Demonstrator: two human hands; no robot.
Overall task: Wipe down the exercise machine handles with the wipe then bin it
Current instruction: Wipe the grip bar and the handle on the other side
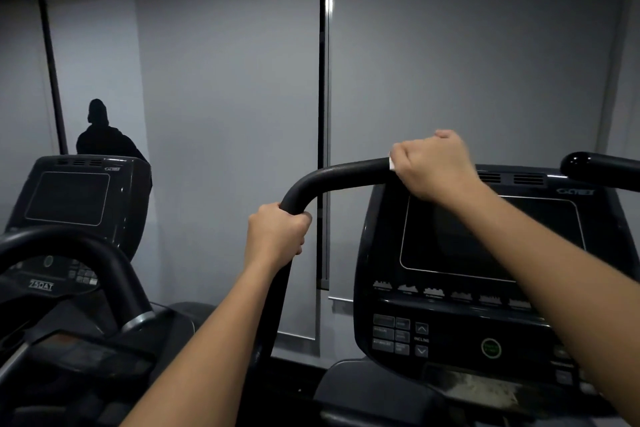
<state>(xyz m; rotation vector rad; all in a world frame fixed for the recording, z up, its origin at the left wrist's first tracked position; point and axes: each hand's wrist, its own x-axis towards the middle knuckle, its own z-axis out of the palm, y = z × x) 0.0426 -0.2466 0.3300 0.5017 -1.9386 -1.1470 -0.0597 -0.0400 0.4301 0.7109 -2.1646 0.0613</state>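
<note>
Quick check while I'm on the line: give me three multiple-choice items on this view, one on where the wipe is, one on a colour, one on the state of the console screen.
1. Where is the wipe?
A. on the floor
B. under the right hand on the handle
C. in the left hand

2. What colour is the handle?
A. black
B. red
C. white

3. What state is the console screen in?
A. showing a bright menu
B. cracked
C. dark

Answers:
1 B, a white edge shows at the right hand's fingers on the bar.
2 A, the curved bar is black throughout.
3 C, nothing is lit inside its frame.
</note>
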